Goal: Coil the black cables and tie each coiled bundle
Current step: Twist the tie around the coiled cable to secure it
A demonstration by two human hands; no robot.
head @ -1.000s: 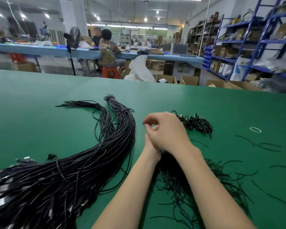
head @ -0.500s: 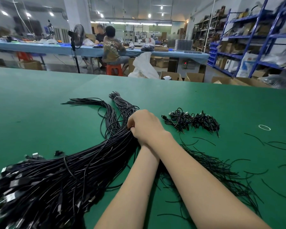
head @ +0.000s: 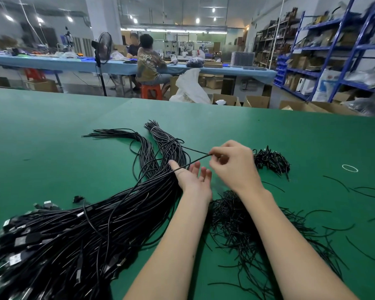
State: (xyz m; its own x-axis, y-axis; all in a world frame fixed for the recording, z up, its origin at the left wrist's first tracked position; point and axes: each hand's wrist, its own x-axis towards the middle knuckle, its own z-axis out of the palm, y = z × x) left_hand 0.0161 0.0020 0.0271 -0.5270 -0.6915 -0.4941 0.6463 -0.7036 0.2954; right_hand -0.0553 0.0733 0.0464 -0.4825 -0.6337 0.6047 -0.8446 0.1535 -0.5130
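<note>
- The big heap of black cables (head: 91, 226) lies on the green table (head: 52, 131), its long axis running from the near left corner, where the plug ends pile up, away toward the far middle of the table.
- At the far end the heap splits into two tails: one (head: 117, 135) bends off to the left, the other (head: 160, 135) points straight away and is bound near its tip with a pale tie.
- The right hand (head: 232, 165) pinches a single cable (head: 191, 158) between thumb and forefinger (the other fingers are curled in behind); the cable is folded at the pinch, so two strands run from it leftward and slightly toward the camera, back into the heap.
- The left hand (head: 193, 178) lies palm up with fingers loosely spread, gripping nothing; the lower strand crosses over its thumb, and the hand's back rests against the side of the heap.
- A small pile of finished coiled bundles (head: 271, 161) sits just beyond the right hand, stretched left to right.
- A mess of thin black ties (head: 247, 221) lies under and between the forearms, fanning out toward the right; a few strays (head: 364, 191) lie well apart on the right.
- A white ring (head: 350, 168) lies flat on the table, far right.
</note>
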